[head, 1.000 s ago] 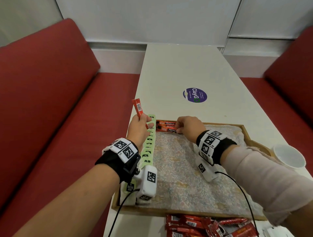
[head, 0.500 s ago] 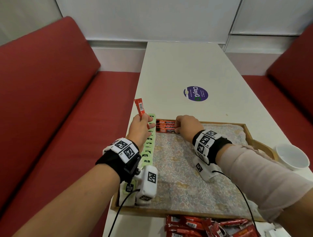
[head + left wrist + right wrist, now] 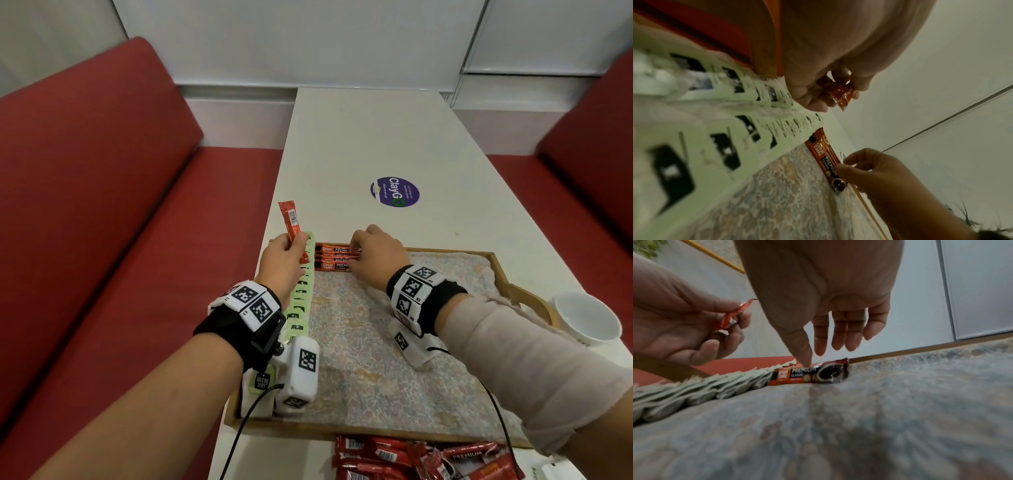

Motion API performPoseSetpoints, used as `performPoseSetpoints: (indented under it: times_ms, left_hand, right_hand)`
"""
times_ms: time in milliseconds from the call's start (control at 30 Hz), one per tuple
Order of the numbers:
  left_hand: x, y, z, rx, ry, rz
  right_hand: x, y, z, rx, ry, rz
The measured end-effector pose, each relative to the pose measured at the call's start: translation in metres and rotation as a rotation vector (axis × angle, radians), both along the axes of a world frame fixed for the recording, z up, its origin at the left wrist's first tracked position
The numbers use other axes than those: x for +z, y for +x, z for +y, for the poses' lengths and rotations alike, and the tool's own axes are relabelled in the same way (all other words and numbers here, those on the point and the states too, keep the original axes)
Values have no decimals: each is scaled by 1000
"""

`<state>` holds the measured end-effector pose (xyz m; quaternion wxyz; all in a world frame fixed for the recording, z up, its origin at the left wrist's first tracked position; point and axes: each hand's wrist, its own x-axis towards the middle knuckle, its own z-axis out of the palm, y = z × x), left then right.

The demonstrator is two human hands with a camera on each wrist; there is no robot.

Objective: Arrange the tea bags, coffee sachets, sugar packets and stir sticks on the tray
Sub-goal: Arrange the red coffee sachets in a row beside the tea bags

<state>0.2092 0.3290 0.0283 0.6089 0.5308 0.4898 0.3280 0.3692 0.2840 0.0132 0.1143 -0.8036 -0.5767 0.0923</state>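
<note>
A wooden tray (image 3: 497, 270) lined with floral cloth (image 3: 376, 359) holds a row of green tea bags (image 3: 301, 301) along its left side. Coffee sachets (image 3: 334, 260) lie stacked in its far left corner. My left hand (image 3: 297, 241) hovers over the tea bags and pinches one red coffee sachet (image 3: 290, 222) upright; its lower end (image 3: 842, 94) sticks out past the fingers. My right hand (image 3: 354, 254) rests on the stacked sachets (image 3: 809, 374), thumb tip on the nearest one's top edge and fingers hanging straight behind.
A pile of loose red sachets (image 3: 421, 459) lies on the white table in front of the tray. A white cup (image 3: 585, 318) stands to the tray's right. A purple sticker (image 3: 394, 192) marks the table beyond. Red benches (image 3: 102, 205) flank the table.
My right hand has edged slightly left along the stacked sachets. The left hand still holds its sachet upright in nearly the same place.
</note>
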Motion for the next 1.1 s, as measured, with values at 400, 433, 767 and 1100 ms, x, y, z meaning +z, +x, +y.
performPoseSetpoints:
  times_ms: [400,433,767,1100]
  left_hand:
    - [-5,8,-1,58,0,63]
    - [-5,8,-1,72,-10,62]
    - [6,4,-6,16,16,62]
    - [0,-1,-4,-115,219,226]
  right_hand:
    - [26,-38,-15,357,375,189]
    - [27,-39,-16,343,393,199]
    - [33,-36,-17,74,508,472]
    - [39,-26,-14,-147,567,929]
